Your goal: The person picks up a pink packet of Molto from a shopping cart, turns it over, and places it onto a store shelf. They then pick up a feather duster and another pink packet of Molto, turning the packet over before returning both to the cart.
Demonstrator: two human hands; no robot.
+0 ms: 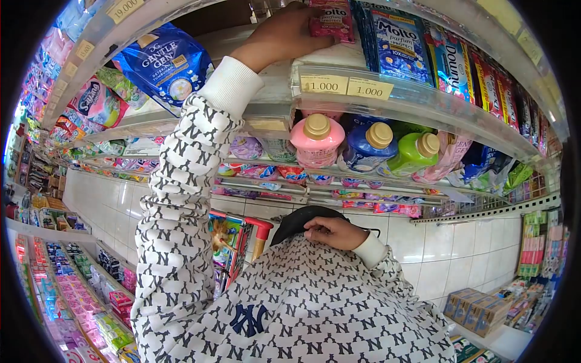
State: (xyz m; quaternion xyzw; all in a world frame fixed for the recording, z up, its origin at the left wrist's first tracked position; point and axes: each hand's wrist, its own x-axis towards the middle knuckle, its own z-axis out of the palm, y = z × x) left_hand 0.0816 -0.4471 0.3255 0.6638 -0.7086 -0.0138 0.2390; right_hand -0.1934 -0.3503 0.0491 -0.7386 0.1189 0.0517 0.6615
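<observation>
On the upper shelf, my left hand [284,33] has its thumb and fingers closed on a red Molto sachet [333,24]. Blue Molto sachets [396,45] stand in a row just right of it. A blue Gentle Gen detergent pouch [166,63] is beside my left wrist. My right hand [336,233] is held low in front of my body, at a black bag-like item [302,219]. Its fingers are curled, and I cannot make out what they hold, if anything.
Price tags [348,86] line the shelf's clear front edge. Below stand pink [318,142], blue [369,148] and green [414,156] bottles with gold caps. A trolley with a red-cornered handle [260,227] is close at my left. Cartons [478,310] sit at lower right.
</observation>
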